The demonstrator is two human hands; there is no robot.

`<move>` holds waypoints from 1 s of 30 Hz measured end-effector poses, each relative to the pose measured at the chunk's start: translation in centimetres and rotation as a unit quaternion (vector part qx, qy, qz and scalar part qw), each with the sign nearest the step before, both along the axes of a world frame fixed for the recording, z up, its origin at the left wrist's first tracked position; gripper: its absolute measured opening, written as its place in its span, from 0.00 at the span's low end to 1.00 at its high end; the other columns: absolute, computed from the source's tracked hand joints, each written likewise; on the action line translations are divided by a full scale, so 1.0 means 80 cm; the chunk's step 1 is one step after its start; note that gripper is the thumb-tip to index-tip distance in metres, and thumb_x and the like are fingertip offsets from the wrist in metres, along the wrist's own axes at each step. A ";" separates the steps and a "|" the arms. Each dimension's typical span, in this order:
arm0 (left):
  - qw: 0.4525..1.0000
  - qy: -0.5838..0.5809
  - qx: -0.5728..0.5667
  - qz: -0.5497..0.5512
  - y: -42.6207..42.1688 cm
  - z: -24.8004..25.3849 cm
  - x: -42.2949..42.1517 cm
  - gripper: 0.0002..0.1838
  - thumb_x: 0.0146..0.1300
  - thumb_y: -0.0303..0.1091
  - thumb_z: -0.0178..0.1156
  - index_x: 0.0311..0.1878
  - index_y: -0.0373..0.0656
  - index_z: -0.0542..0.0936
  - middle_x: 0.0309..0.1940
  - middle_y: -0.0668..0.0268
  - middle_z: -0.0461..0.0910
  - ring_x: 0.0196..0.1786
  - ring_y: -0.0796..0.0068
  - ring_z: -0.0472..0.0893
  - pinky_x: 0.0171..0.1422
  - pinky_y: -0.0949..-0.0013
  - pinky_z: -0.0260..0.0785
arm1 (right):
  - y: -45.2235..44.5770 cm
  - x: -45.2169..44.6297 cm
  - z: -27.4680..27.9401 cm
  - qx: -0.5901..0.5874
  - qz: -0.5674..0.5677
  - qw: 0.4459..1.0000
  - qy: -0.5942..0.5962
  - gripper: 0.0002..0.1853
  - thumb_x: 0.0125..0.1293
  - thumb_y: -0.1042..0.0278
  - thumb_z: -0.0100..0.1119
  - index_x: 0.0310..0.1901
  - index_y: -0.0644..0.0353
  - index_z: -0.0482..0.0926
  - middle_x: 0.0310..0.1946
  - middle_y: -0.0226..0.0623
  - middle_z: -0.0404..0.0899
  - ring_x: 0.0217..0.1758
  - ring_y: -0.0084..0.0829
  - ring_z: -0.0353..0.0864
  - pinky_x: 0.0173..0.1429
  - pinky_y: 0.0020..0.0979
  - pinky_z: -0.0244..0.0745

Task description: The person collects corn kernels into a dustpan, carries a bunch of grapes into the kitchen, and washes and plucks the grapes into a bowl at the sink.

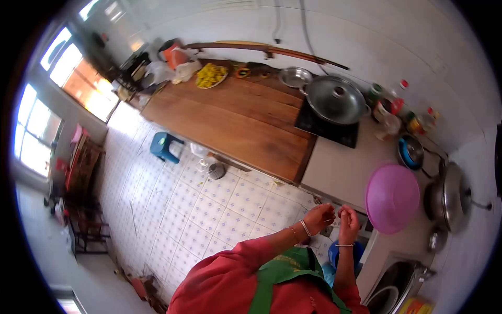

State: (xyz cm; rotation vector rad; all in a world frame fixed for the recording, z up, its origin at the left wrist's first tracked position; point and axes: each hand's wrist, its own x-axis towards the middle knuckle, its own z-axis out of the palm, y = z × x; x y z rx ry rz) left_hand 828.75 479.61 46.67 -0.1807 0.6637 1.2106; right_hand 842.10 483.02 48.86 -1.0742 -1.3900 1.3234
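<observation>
My left hand [319, 219] is in front of the counter's edge, its fingers curled in; a bracelet circles the wrist. Close beside it, a small gap away, my right hand [349, 222] also has bent, closed fingers and a bracelet below it. Anything inside either hand is too small or hidden to make out. Right of my right hand, the pink basin [392, 198] rests on the counter, not touched. Below the hands is a blue bucket [346, 254], partly hidden by my right forearm. I wear a green apron [290, 267] over red sleeves.
A lidded pan [335, 99] sits on a black cooktop [327, 124]. A plate of yellow food [211, 76] and a metal bowl [295, 77] stand along the wooden counter [240, 120]. Bottles, a wok [454, 196] and a sink [389, 277] are right. A blue stool [166, 146] stands on the floor.
</observation>
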 end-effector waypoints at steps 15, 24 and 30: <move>0.909 -0.062 -0.062 0.407 -0.121 0.014 -0.237 0.15 0.67 0.44 0.50 0.26 0.49 0.67 0.15 0.76 0.59 0.19 0.80 0.59 0.24 0.77 0.55 | 0.010 -0.326 0.008 -0.129 0.330 0.935 0.014 0.10 0.69 0.67 0.48 0.41 0.65 0.75 0.18 0.26 0.67 0.19 0.15 0.63 0.26 0.17 0.61; 0.815 -0.115 0.022 0.567 -0.292 0.002 -0.422 0.13 0.67 0.42 0.49 0.29 0.46 0.70 0.20 0.72 0.67 0.24 0.76 0.67 0.34 0.73 0.66 | -0.160 -0.568 -0.004 -0.170 0.475 0.863 0.024 0.11 0.68 0.65 0.49 0.40 0.66 0.75 0.20 0.27 0.68 0.21 0.18 0.65 0.27 0.22 0.67; 0.736 -0.066 0.108 0.665 -0.477 0.007 -0.571 0.11 0.66 0.39 0.50 0.30 0.44 0.72 0.22 0.71 0.73 0.28 0.76 0.72 0.37 0.73 0.68 | -0.330 -0.738 -0.004 -0.227 0.558 0.798 -0.004 0.12 0.68 0.65 0.50 0.43 0.65 0.76 0.26 0.31 0.75 0.25 0.19 0.72 0.29 0.20 0.72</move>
